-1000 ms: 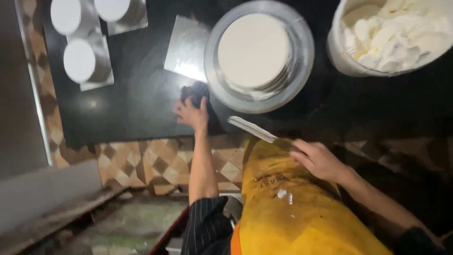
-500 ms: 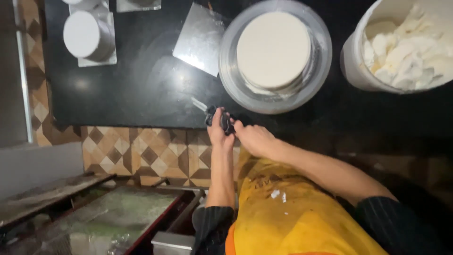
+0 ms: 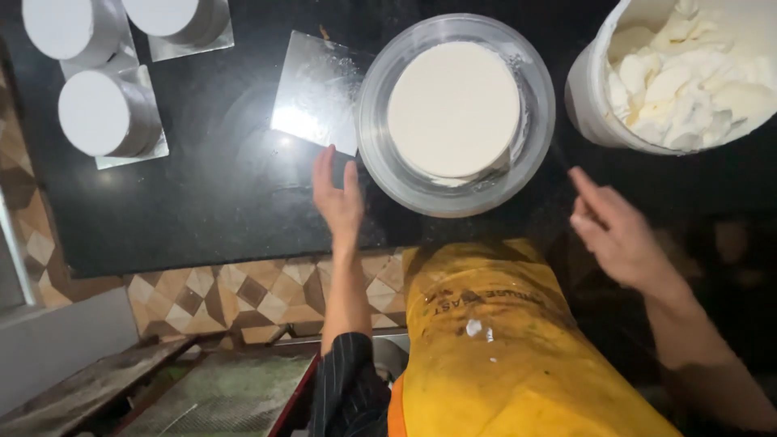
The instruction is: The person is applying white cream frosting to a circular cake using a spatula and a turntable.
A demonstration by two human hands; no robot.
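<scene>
Left hand lies open, fingers flat on the black stone counter, fingertips just below the square silver cake board. Right hand pinches a thin dark-handled tool, blurred, right of the round white iced cake on its clear turntable.

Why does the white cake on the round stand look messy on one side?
The cake has rough, smeared cream along its lower right edge, with dabs on the turntable. The cakes at the left look smooth.
</scene>
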